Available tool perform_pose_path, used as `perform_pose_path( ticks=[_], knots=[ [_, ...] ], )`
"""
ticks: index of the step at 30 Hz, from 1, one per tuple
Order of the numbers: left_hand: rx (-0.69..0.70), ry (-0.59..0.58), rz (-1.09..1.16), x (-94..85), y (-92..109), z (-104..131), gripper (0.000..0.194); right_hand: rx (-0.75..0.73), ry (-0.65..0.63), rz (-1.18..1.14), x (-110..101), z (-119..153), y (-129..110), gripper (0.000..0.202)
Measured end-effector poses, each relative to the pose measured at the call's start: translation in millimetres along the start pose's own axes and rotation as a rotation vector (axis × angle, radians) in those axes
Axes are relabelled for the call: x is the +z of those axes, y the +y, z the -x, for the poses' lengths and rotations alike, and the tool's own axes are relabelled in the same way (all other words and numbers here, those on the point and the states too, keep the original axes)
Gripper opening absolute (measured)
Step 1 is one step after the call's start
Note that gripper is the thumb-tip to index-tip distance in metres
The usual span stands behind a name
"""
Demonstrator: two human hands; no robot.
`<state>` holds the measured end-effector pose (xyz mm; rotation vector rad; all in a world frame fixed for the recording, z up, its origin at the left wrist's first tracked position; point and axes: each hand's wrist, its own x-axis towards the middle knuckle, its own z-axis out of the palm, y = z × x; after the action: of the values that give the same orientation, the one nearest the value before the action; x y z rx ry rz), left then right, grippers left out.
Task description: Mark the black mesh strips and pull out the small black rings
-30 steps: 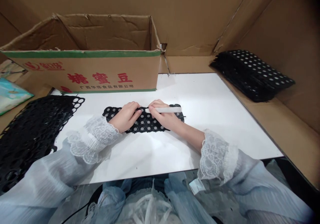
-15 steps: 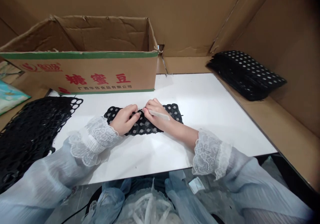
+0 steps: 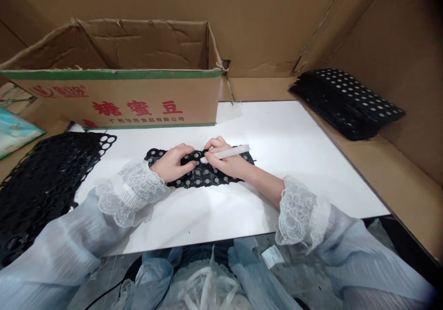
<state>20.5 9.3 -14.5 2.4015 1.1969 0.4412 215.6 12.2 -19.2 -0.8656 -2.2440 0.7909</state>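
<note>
A black sheet with rows of round, light dots or holes (image 3: 198,181) lies flat on the white board (image 3: 166,222). My left hand (image 3: 173,163) rests on its left half, fingers curled over the upper part and thumb pressed toward the middle, gripping it. In my right hand (image 3: 223,160) is a slim white pen-like stick (image 3: 233,152), pinched between thumb and fingers. Its lower end touches or hovers just above the sheet, near my left thumb; I cannot tell which. The stick's other end slants up to the right.
Black ring-patterned netting (image 3: 44,181) lies in a heap at the left. Behind the board stands an open cardboard box (image 3: 138,98) with red lettering. A stack of black dotted sheets (image 3: 349,102) sits at the right. A pale green packet (image 3: 17,132) is at the far left.
My right hand has moved slightly right, and the white stick now tilts up to the right, showing more of its length. My left hand stays almost in place on the sheet.
</note>
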Motion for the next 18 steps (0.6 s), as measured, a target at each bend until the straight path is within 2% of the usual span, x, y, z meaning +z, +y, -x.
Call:
perform_pose_path(
  ticks=[4,13,18],
  knots=[
    [-0.063,-0.028,0.088,-0.2,-0.5,-1.1,0.018,0.002,-0.019,-0.019,-2.4,0.2,-0.9,0.038],
    [-0.103,-0.135,0.406,-7.2,-3.6,-4.0,0.02,0.137,-0.047,-0.158,-7.4,-1.6,-5.9,0.041],
    [-0.12,-0.101,0.431,-5.6,-3.0,-3.6,0.02,0.114,0.004,-0.099,-2.1,1.0,-5.9,0.041]
  ],
)
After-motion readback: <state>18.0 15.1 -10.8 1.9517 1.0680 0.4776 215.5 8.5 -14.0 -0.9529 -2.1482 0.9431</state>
